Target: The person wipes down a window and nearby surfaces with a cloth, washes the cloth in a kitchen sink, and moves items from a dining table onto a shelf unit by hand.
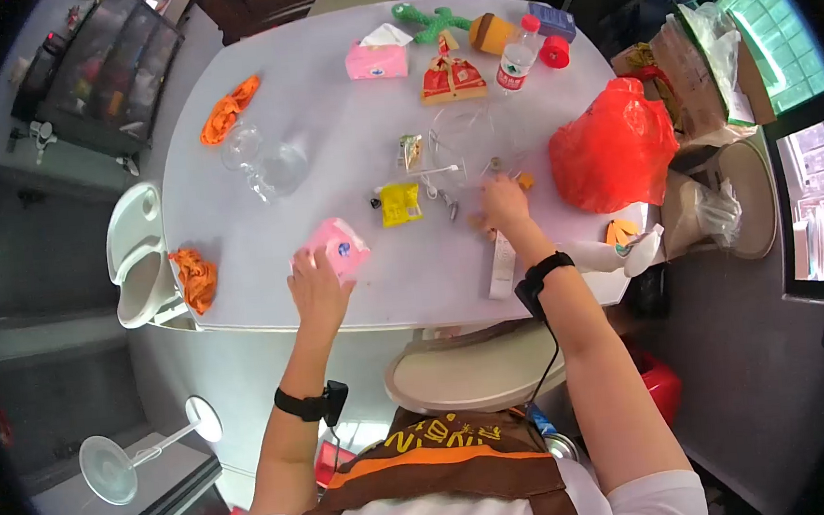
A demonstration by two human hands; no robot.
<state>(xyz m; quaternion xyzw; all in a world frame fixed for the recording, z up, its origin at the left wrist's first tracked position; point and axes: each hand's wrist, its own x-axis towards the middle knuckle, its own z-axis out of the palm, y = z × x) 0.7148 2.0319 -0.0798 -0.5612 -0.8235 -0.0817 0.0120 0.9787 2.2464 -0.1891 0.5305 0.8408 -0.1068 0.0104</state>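
My left hand has its fingers curled on the near left edge of a pink tissue pack, which lies near the table's front edge. Farther right, my right hand reaches down to the tabletop, its fingers bunched together; what they hold, if anything, is too small to make out. Small orange-brown pieces lie beside those fingers. A white narrow box lies under the right wrist. Between the hands are a yellow packet, a white cable and a small foil sachet.
A red plastic bag bulges at the right, with a white spray bottle in front. At the back stand a water bottle and another pink tissue pack. Clear containers and orange cloths lie left.
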